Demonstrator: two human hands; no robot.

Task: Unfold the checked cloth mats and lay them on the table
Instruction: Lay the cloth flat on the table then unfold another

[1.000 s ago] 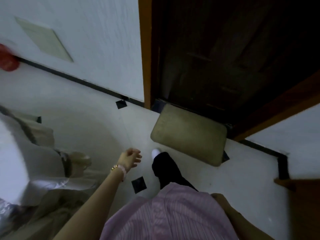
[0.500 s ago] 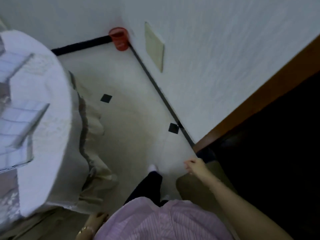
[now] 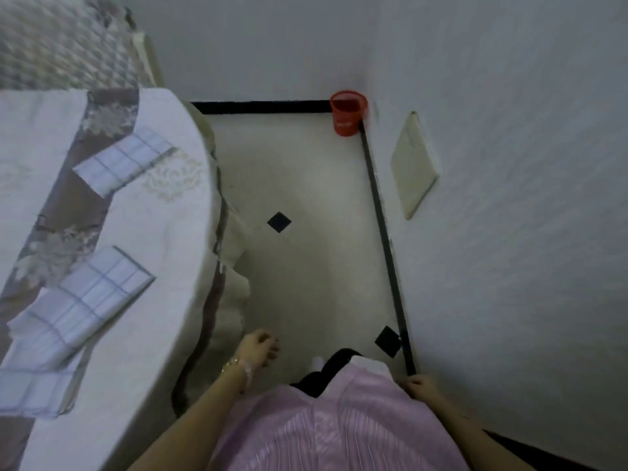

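Note:
Folded checked cloth mats lie on the round table (image 3: 163, 253) at the left: one (image 3: 120, 159) towards the far side, one (image 3: 85, 297) nearer me, and a further one (image 3: 34, 385) at the near left edge. My left hand (image 3: 258, 346) hangs beside the table's drape with its fingers loosely curled, holding nothing. My right hand (image 3: 419, 385) rests at my hip against my pink striped shirt, also with nothing in it. Neither hand touches a mat.
A red bin (image 3: 348, 112) stands in the far corner of the room. A pale panel (image 3: 413, 164) is set in the wall at the right. The tiled floor (image 3: 306, 266) runs between table and wall. A patterned chair back (image 3: 68, 42) shows at the top left.
My view has swung left from the dark doorway and doormat to the table and its mats. My left hand has come up beside the table's drape; my right hand has dropped to my hip.

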